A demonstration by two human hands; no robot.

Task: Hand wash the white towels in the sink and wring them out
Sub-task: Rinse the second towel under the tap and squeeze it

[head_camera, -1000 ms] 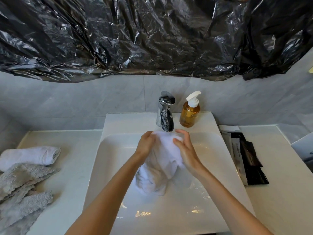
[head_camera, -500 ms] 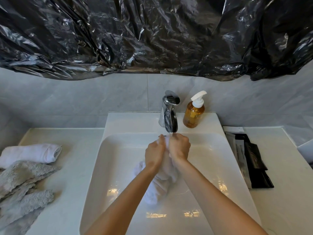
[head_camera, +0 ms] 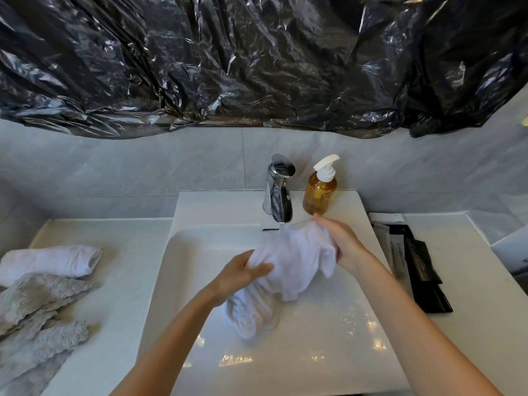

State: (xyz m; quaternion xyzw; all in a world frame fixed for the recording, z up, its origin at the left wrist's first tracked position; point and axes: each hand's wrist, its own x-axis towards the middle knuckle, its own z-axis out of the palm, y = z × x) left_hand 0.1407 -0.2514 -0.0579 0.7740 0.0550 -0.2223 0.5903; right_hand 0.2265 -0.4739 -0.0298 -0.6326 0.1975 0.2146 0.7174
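The left hand [head_camera: 243, 274] has its grip curled round the lower-left part of a wet white towel [head_camera: 288, 267], thumb lying across the cloth, while the right hand [head_camera: 340, 242] grips the towel's upper-right end with fingers folded into the fabric. Between the two hands the towel is bunched into a thick roll whose long axis runs diagonally, from the upper right just under the spout down toward the lower left of the basin; its free tail hangs past the left hand and lies crumpled on the sink [head_camera: 328, 352] floor near the middle of the frame. The towel is held over the basin, directly below the chrome faucet [head_camera: 278, 190] at the sink's back edge. Just right of the faucet stands an amber soap bottle [head_camera: 320, 192] with a white pump. On the desk [head_camera: 120, 281] at the left of the frame lie a rolled white towel [head_camera: 51, 261] and, below it, grey cloths [head_camera: 37, 318]. At the right edge of the sink lie black packets [head_camera: 420, 264]. Crinkled black plastic sheeting [head_camera: 257, 58] fills the upper frame.
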